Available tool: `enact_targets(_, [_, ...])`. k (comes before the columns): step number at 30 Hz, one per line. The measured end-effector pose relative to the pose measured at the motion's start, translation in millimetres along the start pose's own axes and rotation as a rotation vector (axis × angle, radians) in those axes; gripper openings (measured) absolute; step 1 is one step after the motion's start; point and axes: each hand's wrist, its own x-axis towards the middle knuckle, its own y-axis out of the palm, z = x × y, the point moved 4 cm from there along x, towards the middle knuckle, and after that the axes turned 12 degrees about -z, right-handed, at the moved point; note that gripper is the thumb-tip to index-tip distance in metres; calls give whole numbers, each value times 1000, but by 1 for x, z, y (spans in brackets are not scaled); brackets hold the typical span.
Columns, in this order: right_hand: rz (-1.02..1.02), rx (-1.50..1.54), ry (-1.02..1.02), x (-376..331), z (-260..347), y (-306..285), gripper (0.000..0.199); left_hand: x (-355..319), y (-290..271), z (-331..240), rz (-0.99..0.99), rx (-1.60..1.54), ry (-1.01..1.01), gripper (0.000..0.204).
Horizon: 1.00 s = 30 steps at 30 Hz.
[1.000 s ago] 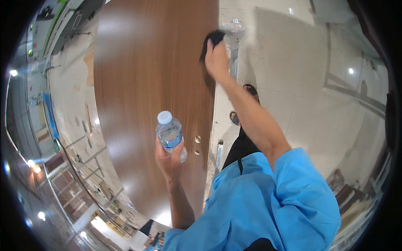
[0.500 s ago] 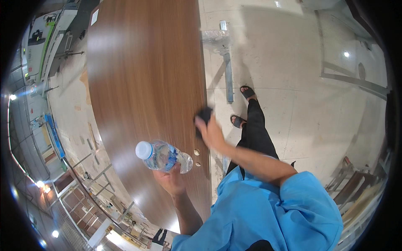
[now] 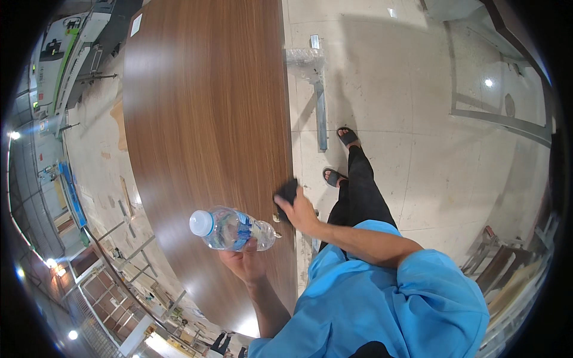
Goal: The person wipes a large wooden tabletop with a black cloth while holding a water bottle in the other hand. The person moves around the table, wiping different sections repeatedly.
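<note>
My left hand (image 3: 246, 267) is closed round a clear plastic bottle (image 3: 224, 231) with a white cap and a blue label. The bottle lies tilted over the wooden tabletop (image 3: 203, 113), its cap pointing left. At the table's right edge my right hand (image 3: 303, 215) grips a black pad (image 3: 289, 192), its fingers partly hidden behind it. A small pale piece (image 3: 276, 218) shows on the tabletop beside the pad. Another small pale piece (image 3: 279, 235) lies by the bottle's base.
A metal leg (image 3: 321, 116) and clear wrapping (image 3: 307, 62) stick out from under the table's right side. My sandalled feet (image 3: 346, 136) are on the tiled floor (image 3: 406, 119). A white label (image 3: 136, 24) sits at the table's far left corner; machinery (image 3: 65, 65) stands beyond.
My right hand has come nearer along the table's edge with the black pad, toward the small pale pieces. The bottle in my left hand has shifted slightly left and nearer.
</note>
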Motion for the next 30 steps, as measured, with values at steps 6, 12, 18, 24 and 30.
enact_targets(6, [-241,-146,-314,163,39,-28,42,-9,-17,10,67,-6,-70,66])
enact_targets(12, [-218,-53,-27,117,44,-26,78,-23,-10,9,-25,-82,-165,63])
enact_targets(18, [15,-320,-146,67,19,-30,40,-20,-2,-11,-33,-35,-189,65])
enact_targets(24, [-603,-581,-704,267,162,-105,29,-35,-4,2,-100,-167,-213,69])
enact_targets(30, [-425,-624,-518,247,147,-56,86,-29,1,5,-177,-233,-169,68])
